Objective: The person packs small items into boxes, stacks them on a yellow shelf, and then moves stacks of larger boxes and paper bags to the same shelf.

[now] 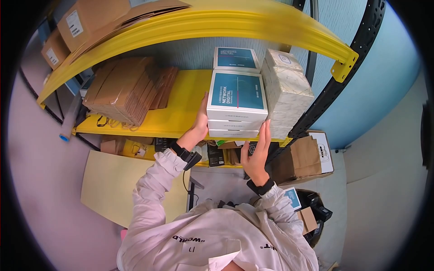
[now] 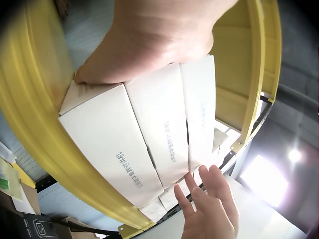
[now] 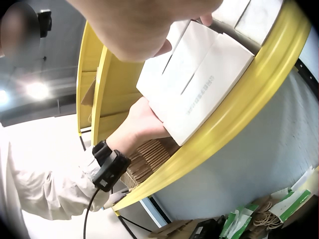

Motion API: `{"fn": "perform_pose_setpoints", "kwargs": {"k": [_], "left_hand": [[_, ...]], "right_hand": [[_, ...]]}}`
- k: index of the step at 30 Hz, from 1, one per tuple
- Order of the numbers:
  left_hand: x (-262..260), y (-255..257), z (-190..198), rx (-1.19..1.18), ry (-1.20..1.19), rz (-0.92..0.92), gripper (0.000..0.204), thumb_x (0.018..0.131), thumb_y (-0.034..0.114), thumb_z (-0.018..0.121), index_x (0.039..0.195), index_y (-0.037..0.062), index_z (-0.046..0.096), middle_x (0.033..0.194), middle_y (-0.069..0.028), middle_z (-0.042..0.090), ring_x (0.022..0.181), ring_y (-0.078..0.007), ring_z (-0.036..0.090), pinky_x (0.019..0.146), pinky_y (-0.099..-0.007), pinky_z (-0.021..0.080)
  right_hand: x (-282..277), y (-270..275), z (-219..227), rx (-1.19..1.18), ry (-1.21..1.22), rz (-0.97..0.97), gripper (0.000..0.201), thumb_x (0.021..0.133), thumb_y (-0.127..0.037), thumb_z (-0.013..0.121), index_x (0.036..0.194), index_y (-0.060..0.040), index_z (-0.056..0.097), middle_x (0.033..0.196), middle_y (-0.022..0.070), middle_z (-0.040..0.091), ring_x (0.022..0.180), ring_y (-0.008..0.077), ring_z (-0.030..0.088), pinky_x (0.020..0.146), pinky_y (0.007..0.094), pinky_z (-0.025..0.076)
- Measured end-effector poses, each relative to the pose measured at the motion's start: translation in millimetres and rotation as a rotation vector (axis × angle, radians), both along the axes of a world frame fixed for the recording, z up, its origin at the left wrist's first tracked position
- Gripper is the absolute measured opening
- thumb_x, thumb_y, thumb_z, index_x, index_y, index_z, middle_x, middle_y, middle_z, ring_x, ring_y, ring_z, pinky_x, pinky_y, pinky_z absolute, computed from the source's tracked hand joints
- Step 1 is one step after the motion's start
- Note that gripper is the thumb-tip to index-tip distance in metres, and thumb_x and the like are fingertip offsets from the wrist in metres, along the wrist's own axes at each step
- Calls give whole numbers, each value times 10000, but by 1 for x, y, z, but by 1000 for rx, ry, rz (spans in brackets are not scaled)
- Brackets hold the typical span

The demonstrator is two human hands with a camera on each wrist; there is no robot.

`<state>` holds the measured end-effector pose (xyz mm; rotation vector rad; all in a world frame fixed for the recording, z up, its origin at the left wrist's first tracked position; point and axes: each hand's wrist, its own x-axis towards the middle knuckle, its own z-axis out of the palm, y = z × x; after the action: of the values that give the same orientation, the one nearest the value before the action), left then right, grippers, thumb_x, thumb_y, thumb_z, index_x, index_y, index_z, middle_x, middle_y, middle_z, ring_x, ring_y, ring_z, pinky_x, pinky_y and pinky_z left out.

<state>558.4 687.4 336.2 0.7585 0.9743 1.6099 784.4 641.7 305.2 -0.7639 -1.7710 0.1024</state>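
A stack of white boxes with teal lids (image 1: 238, 90), the top one printed "NETWORK DIGITAL", stands at the front edge of the yellow shelf (image 1: 187, 97). Along the stack's left side lies my left hand (image 1: 199, 128), fingers extended against it. My right hand (image 1: 257, 158) is at the front right corner, its straight fingers pointing up along the edge. In the left wrist view, the white box fronts (image 2: 154, 124) show three layers, with the right hand (image 2: 209, 209) beside them. The right wrist view shows my left hand (image 3: 142, 122) flat against the boxes' other side.
Another teal-lidded box (image 1: 235, 58) sits behind the stack. Marbled white boxes (image 1: 289, 88) stand close on its right. Folded cardboard (image 1: 122, 88) is piled at left. A yellow beam (image 1: 203, 25) crosses overhead, a black post (image 1: 334, 90) rises at right, and a pale table (image 1: 131, 185) stands below.
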Motion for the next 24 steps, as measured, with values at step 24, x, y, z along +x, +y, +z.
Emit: {"fn": "perform_pose_setpoints", "kwargs": {"k": [24], "left_hand": [[-6,8,-2,-32,-38,-14,653,1181,565,402,1600,75,505,1484,-42,619,1344,-160,563,1161,-327,434]], "right_hand": [[19,4,-43,-25,-234,113,830,867,114,644,1652,56,378,1705,292,403,1588,482,387,1275,524,355]]}}
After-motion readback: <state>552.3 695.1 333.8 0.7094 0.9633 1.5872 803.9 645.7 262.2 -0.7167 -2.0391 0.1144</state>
